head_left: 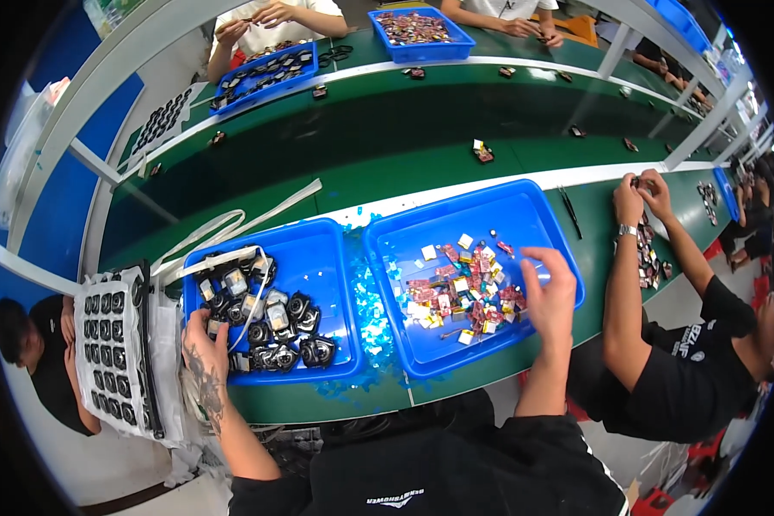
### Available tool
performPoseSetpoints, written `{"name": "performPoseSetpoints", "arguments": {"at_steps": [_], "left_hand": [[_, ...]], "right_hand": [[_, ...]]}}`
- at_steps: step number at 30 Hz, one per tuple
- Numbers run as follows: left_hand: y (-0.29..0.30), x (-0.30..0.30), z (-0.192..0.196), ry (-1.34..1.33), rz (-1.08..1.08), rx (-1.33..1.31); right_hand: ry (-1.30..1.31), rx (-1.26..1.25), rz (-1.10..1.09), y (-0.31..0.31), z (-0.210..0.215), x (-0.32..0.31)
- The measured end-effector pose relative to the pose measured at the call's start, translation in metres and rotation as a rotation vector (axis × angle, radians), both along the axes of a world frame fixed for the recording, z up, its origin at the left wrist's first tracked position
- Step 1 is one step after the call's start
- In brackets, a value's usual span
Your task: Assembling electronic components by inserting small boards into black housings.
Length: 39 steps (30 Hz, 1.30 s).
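Note:
My left hand (203,351), tattooed at the wrist, reaches over the near left edge of a blue tray (328,258). Its thumb and fingers close around a small black casing (214,328), partly hidden by the hand. Several round black casings (275,357) lie heaped in that tray, some with pale rectangular parts in them. Over the right side of a second blue tray (507,202), my right hand (549,292) curves with thumb and forefinger apart, nothing visible between them. Small red circuit boards with white and yellow pieces (464,292) are piled in this tray.
Blue bits (372,310) litter the gap between trays. A white strap (224,225) crosses the left tray's rim. Left stands a stack of white trays with black casings (110,344). A green conveyor (361,129) runs beyond; tweezers (569,212) lie right, beside a co-worker's hands (645,193).

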<state>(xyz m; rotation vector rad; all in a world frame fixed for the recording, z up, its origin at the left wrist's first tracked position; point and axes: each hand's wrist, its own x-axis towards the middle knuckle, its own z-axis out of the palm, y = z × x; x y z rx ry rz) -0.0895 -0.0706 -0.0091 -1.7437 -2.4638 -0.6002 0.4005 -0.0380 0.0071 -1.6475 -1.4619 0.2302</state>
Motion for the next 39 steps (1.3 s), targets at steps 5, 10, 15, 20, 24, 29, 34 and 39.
{"name": "performPoseSetpoints", "arguments": {"at_steps": [5, 10, 15, 20, 24, 29, 34, 39], "left_hand": [[-0.003, -0.016, -0.026, -0.190, 0.045, 0.100], [-0.001, -0.004, -0.009, -0.251, 0.123, 0.287], [-0.007, -0.005, -0.012, -0.736, 0.031, 0.433], [-0.001, 0.088, 0.018, -1.785, -0.207, 0.347], [0.003, 0.119, 0.005, -2.100, -0.128, 0.220], [0.000, 0.156, 0.022, -1.998, -0.226, 0.003], [0.010, 0.196, 0.036, -1.189, -0.699, 0.010], [0.025, 0.213, 0.052, -0.952, -0.846, 0.014]], "right_hand": [[-0.172, -0.110, 0.239, 0.010, 0.010, 0.011], [-0.313, -0.295, 0.427, 0.014, 0.008, -0.008], [-0.280, -0.336, 0.369, 0.009, 0.000, -0.011], [-0.183, -0.157, 0.352, 0.004, -0.007, -0.009], [-0.084, -0.112, 0.229, 0.000, 0.002, -0.014], [0.199, -0.010, 0.233, -0.002, 0.022, -0.030], [0.542, -0.203, 0.498, -0.014, 0.036, -0.049], [0.818, -0.326, 0.640, -0.014, 0.040, -0.071]]}}
